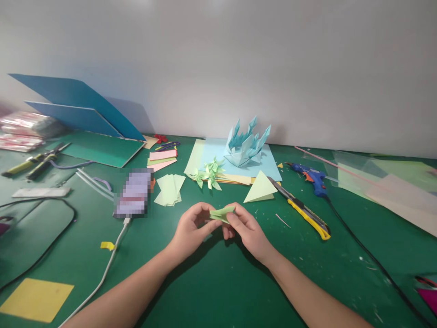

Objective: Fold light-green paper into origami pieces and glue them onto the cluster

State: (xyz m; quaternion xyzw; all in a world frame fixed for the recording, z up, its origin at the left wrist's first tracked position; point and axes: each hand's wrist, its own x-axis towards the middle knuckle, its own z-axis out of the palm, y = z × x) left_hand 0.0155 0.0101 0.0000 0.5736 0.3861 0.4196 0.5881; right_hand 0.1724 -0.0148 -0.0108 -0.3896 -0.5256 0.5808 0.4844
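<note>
Between my two hands is a small folded piece of light green paper [221,213]. My left hand [194,228] pinches its left end between thumb and fingers. The fingers of my right hand [251,232] grip its right end. Just beyond, several folded green paper flowers [210,174] lie against a stack of coloured sheets, topped by a light blue sheet [215,150]. On that sheet stands a pointed blue origami piece [246,148]. A folded pale green triangle [261,189] rests behind my right hand, and a pile of pale green slips [170,190] behind my left.
To the right lie a yellow utility knife [305,214] and a blue glue gun [314,180] with a black cord. A phone [134,193] on a white cable is at the left, with pliers [36,161] farther out. A yellow square [37,299] lies front left.
</note>
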